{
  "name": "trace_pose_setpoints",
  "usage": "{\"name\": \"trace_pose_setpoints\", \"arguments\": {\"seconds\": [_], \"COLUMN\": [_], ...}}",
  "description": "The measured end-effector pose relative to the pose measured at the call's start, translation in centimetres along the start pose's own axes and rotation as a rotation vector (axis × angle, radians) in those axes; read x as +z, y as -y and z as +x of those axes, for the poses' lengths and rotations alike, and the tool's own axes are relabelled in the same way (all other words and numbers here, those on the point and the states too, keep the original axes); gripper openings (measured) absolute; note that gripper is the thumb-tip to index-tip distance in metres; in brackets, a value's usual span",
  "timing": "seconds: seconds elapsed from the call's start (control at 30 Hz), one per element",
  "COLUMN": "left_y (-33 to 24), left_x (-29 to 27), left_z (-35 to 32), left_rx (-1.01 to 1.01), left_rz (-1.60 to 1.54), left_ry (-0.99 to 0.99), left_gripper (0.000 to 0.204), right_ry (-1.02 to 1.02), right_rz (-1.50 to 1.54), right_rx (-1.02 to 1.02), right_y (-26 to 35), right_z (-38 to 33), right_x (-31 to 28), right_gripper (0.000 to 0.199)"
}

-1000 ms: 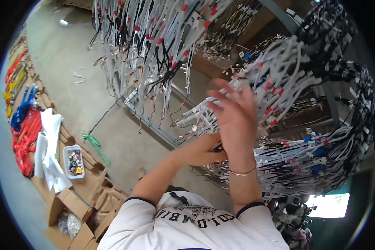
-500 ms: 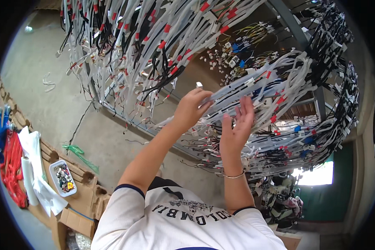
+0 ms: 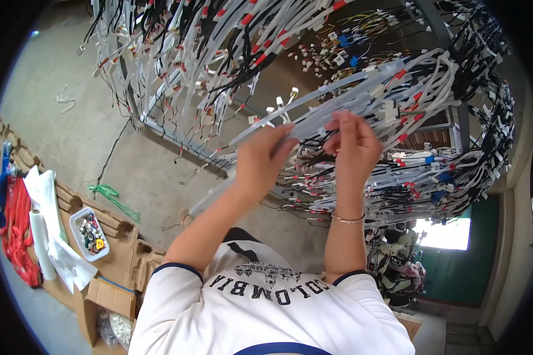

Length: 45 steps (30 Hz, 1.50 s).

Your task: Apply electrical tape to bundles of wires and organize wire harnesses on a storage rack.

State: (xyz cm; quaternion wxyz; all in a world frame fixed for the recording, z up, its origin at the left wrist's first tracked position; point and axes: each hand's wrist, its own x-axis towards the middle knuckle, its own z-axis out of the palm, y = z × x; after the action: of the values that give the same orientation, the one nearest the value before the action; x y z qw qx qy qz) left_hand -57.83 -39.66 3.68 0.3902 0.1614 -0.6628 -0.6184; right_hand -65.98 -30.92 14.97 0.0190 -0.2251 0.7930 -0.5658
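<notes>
Many wire harnesses (image 3: 391,89) in pale translucent sleeves, with red tape bands and white connectors, hang in a thick bundle from a metal rack. At the bundle's near left end, my left hand (image 3: 263,163) is closed around a sleeved wire harness, whose pale tail (image 3: 213,196) comes out below the hand towards my forearm. White connectors (image 3: 280,105) stick up just beyond its fingers. My right hand (image 3: 355,145) is beside the same bundle, fingers curled and tips drawn together; what lies between them is hidden.
Another mass of harnesses (image 3: 201,53) hangs at the upper left. The rack's metal bar (image 3: 180,145) runs low behind my left hand. On the left, cardboard carries a tub of small parts (image 3: 89,234), white plastic sheeting (image 3: 47,219) and red bundles (image 3: 19,236). A green strip (image 3: 115,201) lies nearby.
My right hand has gone from spread fingers to curled ones, a little to the right. My left hand has shifted slightly nearer, and a pale sleeved tail now shows below it.
</notes>
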Motion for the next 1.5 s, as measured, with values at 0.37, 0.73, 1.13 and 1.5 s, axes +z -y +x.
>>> {"name": "trace_pose_setpoints", "arguments": {"seconds": [0.37,0.73,1.13,1.5], "left_y": [1.2,0.9,3.6,4.5], "left_x": [-2.8,-4.2,-8.3,-13.2], "left_z": [2.0,1.8,2.0,-4.1], "left_rx": [-0.295,-0.725,-0.619,-0.535], "left_rz": [-0.611,-0.951,-0.824,-0.317], "left_ry": [0.489,0.705,0.949,0.529], "left_gripper": [0.03,0.032,0.03,0.029], "right_ry": [-0.043,0.247,0.27,0.834], "right_rz": [0.321,0.85,0.922,0.871], "right_rx": [-0.053,0.058,0.079,0.224], "right_y": [-3.1,-1.5,-2.2,-3.8], "right_z": [0.3,1.3,3.9,2.7], "right_x": [1.5,1.0,0.0,1.1], "right_gripper": [0.043,0.04,0.037,0.042]}}
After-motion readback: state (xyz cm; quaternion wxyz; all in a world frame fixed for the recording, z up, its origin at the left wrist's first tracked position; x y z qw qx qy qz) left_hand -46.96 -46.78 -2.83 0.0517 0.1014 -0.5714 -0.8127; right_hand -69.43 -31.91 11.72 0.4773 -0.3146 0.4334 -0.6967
